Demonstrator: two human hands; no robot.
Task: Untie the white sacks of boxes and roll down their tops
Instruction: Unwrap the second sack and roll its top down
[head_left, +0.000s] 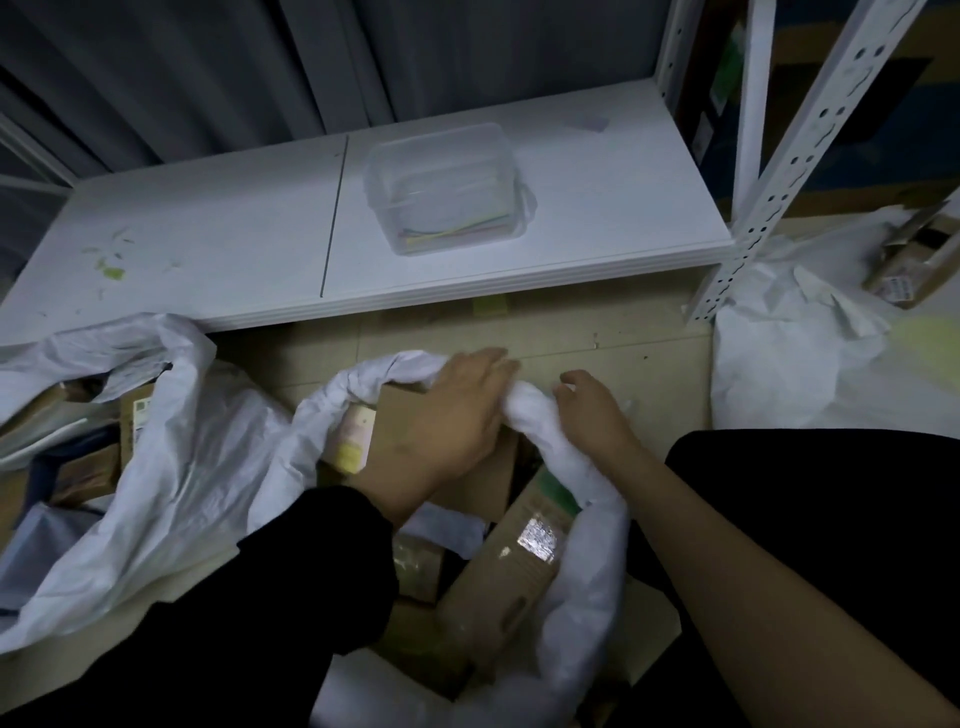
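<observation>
A white sack stands open on the floor in front of me, its top rolled into a thick rim. Cardboard boxes fill it. My left hand grips the far part of the rolled rim, fingers curled over it. My right hand holds the same rim just to the right, fingers wrapped round the roll. A second white sack lies open at the left with boxes inside. A third white sack sits at the right beside the shelf post.
A low white shelf board runs across behind the sacks, carrying a clear plastic tub. A white perforated shelf post leans at the right. A cardboard box lies beyond the right sack. Grey curtains hang at the back.
</observation>
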